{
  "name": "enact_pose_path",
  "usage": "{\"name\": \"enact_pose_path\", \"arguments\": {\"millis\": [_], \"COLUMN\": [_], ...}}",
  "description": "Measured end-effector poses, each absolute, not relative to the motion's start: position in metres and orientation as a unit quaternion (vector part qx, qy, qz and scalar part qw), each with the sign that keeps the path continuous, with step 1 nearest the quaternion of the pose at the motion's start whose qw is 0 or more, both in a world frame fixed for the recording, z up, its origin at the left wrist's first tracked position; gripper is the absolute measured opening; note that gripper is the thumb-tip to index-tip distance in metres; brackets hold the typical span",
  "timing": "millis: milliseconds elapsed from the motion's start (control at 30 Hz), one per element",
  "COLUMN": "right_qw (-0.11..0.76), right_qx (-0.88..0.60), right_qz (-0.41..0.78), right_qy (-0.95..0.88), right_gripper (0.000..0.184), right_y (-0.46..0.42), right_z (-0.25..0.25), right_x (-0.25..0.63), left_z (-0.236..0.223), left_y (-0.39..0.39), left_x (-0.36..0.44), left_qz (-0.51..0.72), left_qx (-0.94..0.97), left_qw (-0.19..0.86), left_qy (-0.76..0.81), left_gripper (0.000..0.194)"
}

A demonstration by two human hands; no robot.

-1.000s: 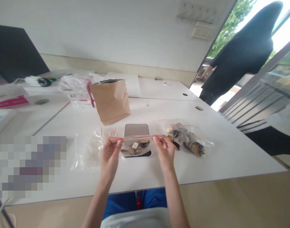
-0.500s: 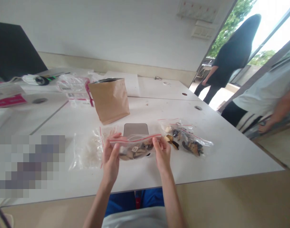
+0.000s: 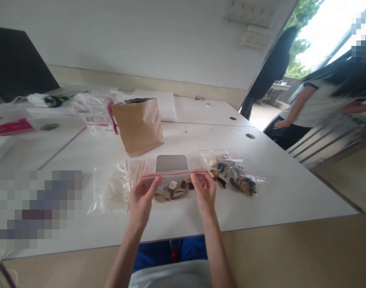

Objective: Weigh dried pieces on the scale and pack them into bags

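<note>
At table's near side, centered, L hand [image 3: 142,200] and R hand [image 3: 205,194] each have thumb + fingers clamped on a clear zip bag [image 3: 171,191], one per top corner, its red strip stretched nearly level betw. them. Dark/tan pieces + a small white packet sit in the bag. Step in hand looks like working or leveling that strip; can't tell if it's fully sealed. Next move prob. calls for both pinches firm + even tension, esp. mid-strip.

Clock from held bag: near edge of table [image 3: 183,222] at 6, w/ bare strip before it. At 9, clear bags [image 3: 109,188] lie just beside L hand, so little room that way. At 12, silver plate [image 3: 171,163], partly hidden by held bag; contact can't be told. At 2–3, loose pieces [image 3: 220,183] just beside R hand, then filled bags [image 3: 244,186] at 3, so that side's tight too.

Farther: brown paper bag [image 3: 138,128] upright at 11; open tabletop at 1, past the plate, is the roomiest spot, approx. out to cable hole [image 3: 250,136] at 2. Pink/white packs [image 3: 94,110] at 10–11; person in light top [image 3: 327,100] at 2, well apart, beyond table.
</note>
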State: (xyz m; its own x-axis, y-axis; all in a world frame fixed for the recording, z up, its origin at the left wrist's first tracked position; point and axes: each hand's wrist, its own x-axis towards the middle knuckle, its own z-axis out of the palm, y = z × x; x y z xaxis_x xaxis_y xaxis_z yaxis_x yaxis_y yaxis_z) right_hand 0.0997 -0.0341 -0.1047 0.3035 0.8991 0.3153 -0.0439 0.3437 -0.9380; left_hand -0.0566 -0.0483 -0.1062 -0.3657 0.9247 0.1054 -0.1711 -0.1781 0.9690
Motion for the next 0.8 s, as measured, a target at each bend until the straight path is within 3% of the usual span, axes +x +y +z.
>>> {"name": "enact_pose_path", "arguments": {"millis": [200,433,600,800], "right_qw": [0.675,0.655,0.616,0.606], "right_qx": [-0.445,-0.422,-0.443,-0.428], "right_qz": [0.326,0.41,0.458,0.458], "right_qy": [-0.49,-0.474,-0.463,-0.49], "right_gripper": [0.018,0.022,0.027,0.017], "right_y": [-0.033,-0.032,-0.033,-0.034], "right_z": [-0.105,-0.109,-0.111,-0.105], "right_x": [0.104,0.103,0.096,0.096], "left_z": [-0.102,-0.104,-0.105,-0.104], "left_y": [-0.052,-0.051,-0.048,-0.048], "left_x": [-0.054,-0.055,-0.056,-0.058], "left_qz": [0.666,0.668,0.634,0.624], "left_qx": [0.383,0.361,0.39,0.387], "left_qw": [0.389,0.472,0.474,0.491], "left_qy": [0.508,0.448,0.471,0.469], "left_gripper": [0.028,0.034,0.029,0.024]}}
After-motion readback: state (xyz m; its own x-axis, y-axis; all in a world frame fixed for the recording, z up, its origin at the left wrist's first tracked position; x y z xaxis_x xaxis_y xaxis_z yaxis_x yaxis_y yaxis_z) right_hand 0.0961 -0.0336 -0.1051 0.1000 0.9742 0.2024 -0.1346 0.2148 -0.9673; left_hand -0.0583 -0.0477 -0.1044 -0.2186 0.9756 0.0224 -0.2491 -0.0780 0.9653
